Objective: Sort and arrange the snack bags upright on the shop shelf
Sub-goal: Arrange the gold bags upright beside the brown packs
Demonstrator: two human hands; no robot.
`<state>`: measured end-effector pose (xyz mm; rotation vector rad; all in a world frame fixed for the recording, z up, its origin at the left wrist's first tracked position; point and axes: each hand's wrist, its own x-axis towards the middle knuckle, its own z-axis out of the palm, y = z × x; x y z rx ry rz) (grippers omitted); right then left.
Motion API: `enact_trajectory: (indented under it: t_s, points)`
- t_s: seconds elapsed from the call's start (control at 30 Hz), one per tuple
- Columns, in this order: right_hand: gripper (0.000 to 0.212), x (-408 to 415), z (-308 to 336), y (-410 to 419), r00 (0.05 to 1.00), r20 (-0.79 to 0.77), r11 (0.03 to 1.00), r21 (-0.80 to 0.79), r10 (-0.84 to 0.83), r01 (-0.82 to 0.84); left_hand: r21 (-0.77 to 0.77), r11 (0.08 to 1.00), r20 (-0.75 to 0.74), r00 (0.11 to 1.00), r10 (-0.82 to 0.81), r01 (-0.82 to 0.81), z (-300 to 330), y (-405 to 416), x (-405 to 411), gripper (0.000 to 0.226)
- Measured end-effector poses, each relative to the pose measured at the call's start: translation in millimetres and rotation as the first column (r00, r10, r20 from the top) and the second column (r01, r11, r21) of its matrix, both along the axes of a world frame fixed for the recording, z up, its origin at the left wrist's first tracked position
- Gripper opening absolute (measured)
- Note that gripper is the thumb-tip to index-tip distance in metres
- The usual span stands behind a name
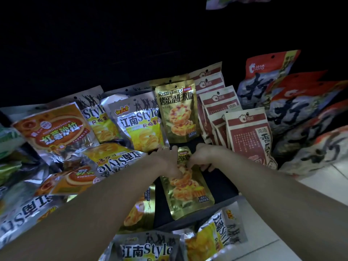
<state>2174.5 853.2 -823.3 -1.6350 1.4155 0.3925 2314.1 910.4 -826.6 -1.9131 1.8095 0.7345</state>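
Both my bare arms reach forward into a dim shop shelf crowded with snack bags. My left hand and my right hand meet over a gold egg-tart candy bag that lies flat on the dark shelf floor, its top end pointing away from me. The fingers of both hands curl around the bag's upper part, gripping it from either side. Just behind my hands, a second gold candy bag stands upright. To its left, silver and yellow "Style" chip bags stand leaning, and an orange sweet-potato snack bag tilts beside them. More chip bags lie tumbled flat at lower left and near the bottom edge. To the right of the upright gold bag, red and cream sunflower seed bags stand in a row, and further right larger red and dark bags lean, though the print on them is too blurred to read, I think.
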Motion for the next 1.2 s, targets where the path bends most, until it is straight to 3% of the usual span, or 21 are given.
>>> enact_trajectory:
  t_s: [0.17,0.27,0.4,0.53,0.67,0.8,0.9,1.0,1.2]
  points:
    - [0.034,-3,-9,2,0.96,0.161,0.968,0.136,-0.23,0.209,0.002,0.999,-0.027,0.999,0.033,-0.033,2,2,3,0.1]
    - [0.026,-4,-8,1,0.93,0.219,0.948,0.194,-0.293,0.253,-0.024,0.997,-0.085,0.994,0.073,-0.075,8,1,8,0.106]
    - [0.036,-13,11,-3,0.889,0.329,0.931,0.284,-0.317,0.227,-0.085,0.975,-0.274,0.946,0.174,-0.204,20,-7,20,0.112]
    - [0.034,-28,37,-14,0.824,0.449,0.932,0.268,-0.345,0.244,-0.176,0.901,-0.496,0.826,0.267,-0.397,41,-13,29,0.098]
    - [0.02,-28,49,-24,0.769,0.538,0.929,0.081,-0.345,0.36,-0.425,0.762,-0.587,0.789,0.179,-0.489,58,-19,31,0.055]
    - [0.019,-14,41,-24,0.846,0.463,0.849,-0.305,-0.264,0.432,-0.601,0.619,-0.592,0.802,0.079,-0.505,56,-25,27,0.027]
    - [0.023,-5,36,-25,0.897,0.374,0.743,-0.525,-0.237,0.415,-0.649,0.56,-0.622,0.783,0.001,-0.516,54,-30,27,0.026]
    - [0.021,3,35,-29,0.904,0.368,0.647,-0.639,-0.219,0.417,-0.672,0.479,-0.654,0.756,-0.024,-0.565,56,-36,30,0.027]
    - [0.025,15,27,-34,0.963,0.195,0.5,-0.825,-0.185,0.263,-0.631,0.543,-0.584,0.8,0.137,-0.554,50,-38,28,0.072]
